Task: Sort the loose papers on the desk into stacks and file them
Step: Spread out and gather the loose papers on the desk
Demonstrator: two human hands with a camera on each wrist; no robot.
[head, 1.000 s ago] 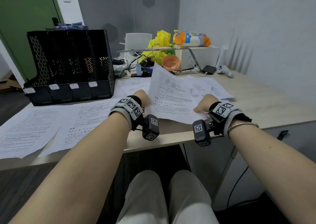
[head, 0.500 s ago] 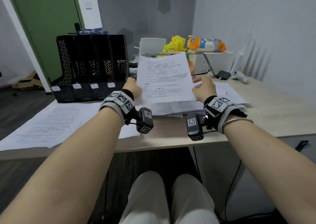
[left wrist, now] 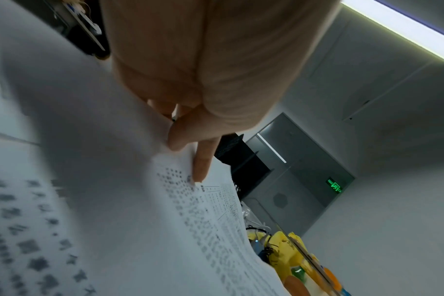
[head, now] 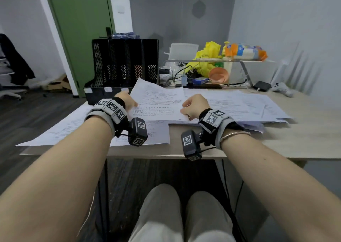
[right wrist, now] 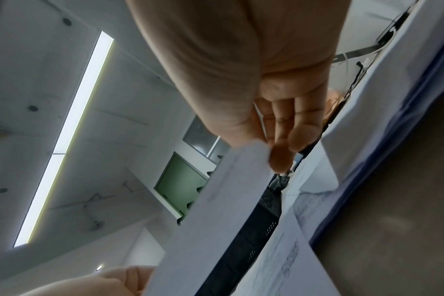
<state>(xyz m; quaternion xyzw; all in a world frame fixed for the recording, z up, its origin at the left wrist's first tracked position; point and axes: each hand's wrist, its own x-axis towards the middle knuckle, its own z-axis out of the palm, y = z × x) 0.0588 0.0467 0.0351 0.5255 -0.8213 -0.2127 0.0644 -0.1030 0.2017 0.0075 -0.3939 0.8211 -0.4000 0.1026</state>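
Observation:
A printed sheet [head: 158, 101] is held between both hands, tilted low over the desk, its far edge raised toward the black file rack [head: 125, 66]. My left hand [head: 129, 101] pinches its left edge, thumb on top; in the left wrist view the fingers [left wrist: 185, 138] pinch the paper [left wrist: 203, 220]. My right hand [head: 193, 106] pinches the right edge; in the right wrist view the fingertips [right wrist: 282, 158] clamp the sheet's corner [right wrist: 231, 190]. Loose papers [head: 236, 103] lie spread on the right of the desk, and more sheets [head: 70, 127] on the left.
Behind the papers stand a riser shelf [head: 247, 62] with a yellow bag [head: 208, 55] and a snack packet [head: 243, 51], an orange bowl [head: 218, 75], cables, a black box [head: 262, 85] and a white game controller [head: 282, 88]. The desk's front edge [head: 166, 153] is below my wrists.
The sheet, held nearly upright half a second ago, has tipped down and forward toward the desk. Both hands have dropped with it and still grip its edges.

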